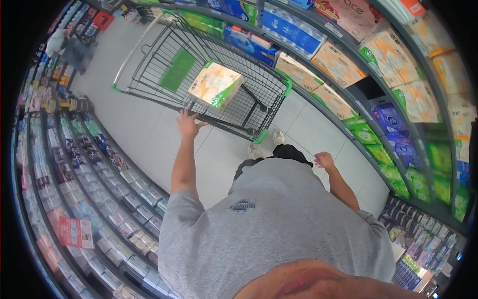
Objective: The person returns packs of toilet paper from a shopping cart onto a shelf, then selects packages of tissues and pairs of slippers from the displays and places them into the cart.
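Spread open, the left fingers (186, 115) touched the rim of a black wire, green-trimmed cart (178, 69); just beyond them inside sat a cream-and-orange rectangular pack (215, 83). The right fingers (320, 160) curled loosely, any contents impossible to tell.

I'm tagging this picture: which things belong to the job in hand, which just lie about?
In the job:
- Black wire shopping cart with green corners, left hand at its edge
- Boxy cream-and-orange pack inside it

Just about:
- Red-and-white rectangular sign, left shelves
- Purple plastic-looking packs, right shelves
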`<act>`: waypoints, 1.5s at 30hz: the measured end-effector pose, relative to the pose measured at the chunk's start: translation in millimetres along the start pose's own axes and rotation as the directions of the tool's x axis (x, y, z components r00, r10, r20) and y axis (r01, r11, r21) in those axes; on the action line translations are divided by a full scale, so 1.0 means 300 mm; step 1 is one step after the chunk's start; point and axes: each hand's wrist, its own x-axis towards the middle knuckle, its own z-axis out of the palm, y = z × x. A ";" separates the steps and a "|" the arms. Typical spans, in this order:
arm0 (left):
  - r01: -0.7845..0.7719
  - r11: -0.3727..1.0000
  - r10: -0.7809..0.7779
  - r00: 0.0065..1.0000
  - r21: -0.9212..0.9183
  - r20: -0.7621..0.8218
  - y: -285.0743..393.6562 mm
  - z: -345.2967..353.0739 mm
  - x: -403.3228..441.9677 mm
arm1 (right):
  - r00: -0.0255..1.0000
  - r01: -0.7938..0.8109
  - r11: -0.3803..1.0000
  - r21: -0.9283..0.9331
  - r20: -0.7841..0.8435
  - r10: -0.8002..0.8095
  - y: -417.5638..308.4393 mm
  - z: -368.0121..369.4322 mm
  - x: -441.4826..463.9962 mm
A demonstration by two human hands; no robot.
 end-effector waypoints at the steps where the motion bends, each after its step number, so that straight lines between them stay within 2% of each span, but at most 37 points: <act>1: 0.016 0.999 -0.017 0.999 -0.031 -0.030 0.016 -0.021 -0.032 | 1.000 0.000 1.000 0.000 0.003 0.000 -0.007 0.000 0.014; 2: 0.016 1.000 -0.017 1.000 -0.026 -0.026 0.026 0.019 -0.060 | 1.000 0.004 1.000 -0.010 0.001 -0.004 -0.009 0.007 0.029; 4: 0.000 0.952 -0.097 0.948 -0.305 -0.304 0.078 0.139 -0.123 | 1.000 0.001 1.000 -0.013 0.001 -0.001 -0.003 0.009 0.052; 5: 0.062 0.877 -0.234 0.922 -0.477 -0.310 0.137 0.183 -0.162 | 1.000 0.002 0.999 -0.037 0.014 -0.001 -0.008 0.012 0.061; 6: 0.113 0.765 -0.365 0.887 -0.634 -0.282 0.209 0.231 -0.203 | 1.000 -0.003 0.998 -0.061 0.024 0.005 -0.004 0.015 0.062; 8: 0.366 0.614 -0.503 0.864 -0.700 0.010 0.325 0.325 -0.238 | 1.000 -0.011 0.997 -0.074 0.027 0.013 -0.017 0.020 0.081; 10: 0.339 0.542 -0.449 0.890 -0.769 0.077 0.428 0.393 -0.262 | 0.997 0.032 0.989 -0.141 0.078 -0.021 -0.045 0.017 0.102; 12: 0.250 0.433 -0.413 0.909 -0.866 0.056 0.503 0.387 -0.268 | 0.996 0.045 0.989 -0.143 0.079 -0.034 -0.081 0.003 0.120; 14: 0.329 0.526 -0.456 0.887 -0.784 0.066 0.498 0.412 -0.263 | 0.995 0.059 0.988 -0.144 0.083 -0.048 -0.108 -0.016 0.128; 15: 0.352 0.516 -0.445 0.889 -0.781 0.107 0.482 0.420 -0.259 | 0.995 0.083 0.989 -0.123 0.067 -0.075 -0.124 -0.020 0.132; 16: 0.284 0.449 -0.419 0.904 -0.847 0.081 0.477 0.412 -0.259 | 0.993 0.107 0.989 -0.101 0.053 -0.102 -0.131 -0.027 0.143; 20: 0.328 0.455 -0.418 0.899 -0.828 0.127 0.440 0.394 -0.266 | 0.995 0.093 0.989 -0.116 0.058 -0.086 -0.144 -0.042 0.158; 25: 0.344 0.447 -0.450 0.884 -0.825 0.125 0.391 0.378 -0.271 | 0.999 0.046 0.997 -0.062 0.028 -0.044 -0.077 -0.048 0.162; 28: 0.389 0.519 -0.453 0.880 -0.761 0.141 0.341 0.393 -0.265 | 1.000 -0.025 0.998 -0.063 0.004 0.026 -0.027 -0.050 0.157; 30: 0.363 0.534 -0.432 0.894 -0.763 0.123 0.318 0.398 -0.266 | 0.998 -0.066 0.994 -0.091 0.006 0.067 0.008 -0.044 0.168; 32: 0.483 0.549 -0.483 0.849 -0.683 0.212 0.326 0.327 -0.276 | 0.996 -0.088 0.993 -0.074 0.012 0.089 0.037 -0.061 0.147; 33: 0.410 0.581 -0.447 0.883 -0.703 0.146 0.330 0.305 -0.277 | 0.995 -0.096 0.992 -0.078 0.014 0.097 0.044 -0.058 0.151; 34: 0.406 0.593 -0.435 0.888 -0.696 0.148 0.304 0.329 -0.262 | 0.994 -0.107 0.992 -0.064 0.014 0.108 0.047 -0.035 0.164; 36: 0.391 0.681 -0.572 0.812 -0.619 -0.117 0.303 0.358 -0.242 | 0.996 -0.092 0.994 -0.062 0.001 0.092 0.063 -0.031 0.192; 37: 0.289 0.716 -0.511 0.838 -0.635 -0.194 0.332 0.317 -0.224 | 0.995 -0.097 0.995 -0.023 -0.002 0.097 0.069 -0.033 0.208; 40: 0.212 0.818 -0.394 0.884 -0.535 -0.253 0.518 0.157 -0.148 | 0.995 -0.104 0.993 0.053 0.005 0.104 0.053 -0.077 0.276; 41: 0.074 0.871 -0.275 0.892 -0.485 -0.357 0.549 0.123 -0.114 | 0.995 -0.095 0.993 0.066 -0.004 0.096 0.029 -0.070 0.292; 42: 0.015 0.874 -0.217 0.906 -0.486 -0.362 0.614 0.077 -0.068 | 0.995 -0.098 0.993 0.072 0.002 0.098 0.019 -0.091 0.329; 44: -0.111 0.795 -0.131 0.929 -0.597 -0.347 0.749 0.032 0.042 | 1.000 -0.014 0.995 0.103 0.003 0.013 0.008 -0.140 0.425; 45: -0.140 0.769 -0.083 0.945 -0.624 -0.315 0.830 0.032 0.103 | 0.999 0.031 0.998 0.051 0.008 -0.031 -0.021 -0.188 0.462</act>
